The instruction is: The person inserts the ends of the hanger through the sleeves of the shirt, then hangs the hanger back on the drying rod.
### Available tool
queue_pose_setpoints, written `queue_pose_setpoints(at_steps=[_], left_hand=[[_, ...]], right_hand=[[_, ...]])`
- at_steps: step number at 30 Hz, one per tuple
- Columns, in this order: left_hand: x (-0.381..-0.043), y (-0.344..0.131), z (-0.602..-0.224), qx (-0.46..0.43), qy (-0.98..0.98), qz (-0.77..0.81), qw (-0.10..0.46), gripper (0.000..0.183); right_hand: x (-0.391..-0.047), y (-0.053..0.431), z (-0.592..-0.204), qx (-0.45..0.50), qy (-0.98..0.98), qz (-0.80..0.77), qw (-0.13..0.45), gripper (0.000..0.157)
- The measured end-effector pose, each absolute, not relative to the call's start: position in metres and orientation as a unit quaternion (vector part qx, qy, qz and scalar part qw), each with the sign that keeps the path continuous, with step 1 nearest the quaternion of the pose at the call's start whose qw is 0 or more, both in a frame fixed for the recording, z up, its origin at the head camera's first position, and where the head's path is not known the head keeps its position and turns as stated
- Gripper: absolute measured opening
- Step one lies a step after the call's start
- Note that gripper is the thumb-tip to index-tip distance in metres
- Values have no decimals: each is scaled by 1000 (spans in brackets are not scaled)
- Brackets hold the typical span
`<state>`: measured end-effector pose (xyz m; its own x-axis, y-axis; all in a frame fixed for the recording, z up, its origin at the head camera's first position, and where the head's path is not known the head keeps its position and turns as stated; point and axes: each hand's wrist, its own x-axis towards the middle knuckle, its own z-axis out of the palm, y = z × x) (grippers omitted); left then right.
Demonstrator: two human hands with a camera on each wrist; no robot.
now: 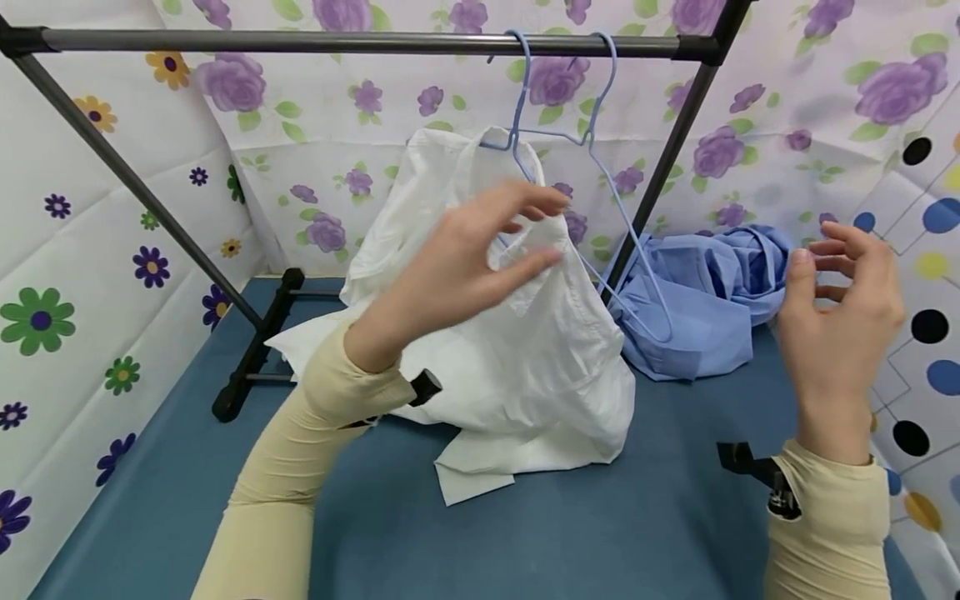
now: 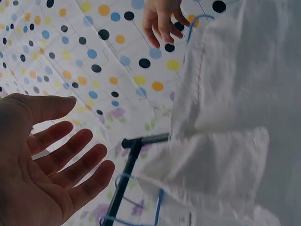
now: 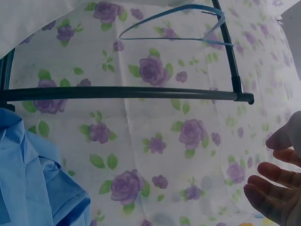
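Observation:
My left hand (image 1: pixel 450 271) is raised in front of a white garment (image 1: pixel 517 392), fingers loosely bent and holding nothing. In the left wrist view, the left hand (image 2: pixel 51 165) shows its palm with the fingers apart, beside the white cloth (image 2: pixel 235 94). My right hand (image 1: pixel 843 325) is held up at the right, its fingers relaxed around nothing. Nearest to it lies a crumpled blue garment (image 1: pixel 690 292). A blue hanger (image 1: pixel 524 83) carries the white garment, whose lower part spreads on the table. Another blue hanger (image 1: pixel 613 67) appears bare.
A black rack bar (image 1: pixel 360 42) crosses the top, with slanting posts and a foot (image 1: pixel 258 358) at the left. Everything stands on a blue table surface (image 1: pixel 600 533). Patterned sheets (image 1: pixel 300 125) line the back and both sides.

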<state>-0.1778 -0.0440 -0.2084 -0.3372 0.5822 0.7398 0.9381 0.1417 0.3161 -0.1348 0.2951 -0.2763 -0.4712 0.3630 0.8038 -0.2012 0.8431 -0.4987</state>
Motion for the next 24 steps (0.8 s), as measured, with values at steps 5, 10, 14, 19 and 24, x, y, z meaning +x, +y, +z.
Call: queue_pose_setpoints(at_steps=[5, 10, 14, 19, 24], left_hand=[[-165, -12, -207, -571, -679, -424, 184, 35], [-148, 27, -212, -600, -648, -457, 106, 37], [-136, 59, -221, -613, -648, -450, 47, 38], [-132, 91, -236, -615, -651, -445, 7, 39], [-131, 127, -255, -612, -672, -416, -33, 41]], right_hand=[[-140, 303, -279, -78, -813, 270, 510, 33], [-146, 315, -279, -89, -815, 254, 513, 34], [-152, 326, -282, -97, -819, 250, 507, 34], [-163, 337, -290, -93, -816, 263, 506, 31], [-169, 336, -289, -76, -793, 266, 542, 25]])
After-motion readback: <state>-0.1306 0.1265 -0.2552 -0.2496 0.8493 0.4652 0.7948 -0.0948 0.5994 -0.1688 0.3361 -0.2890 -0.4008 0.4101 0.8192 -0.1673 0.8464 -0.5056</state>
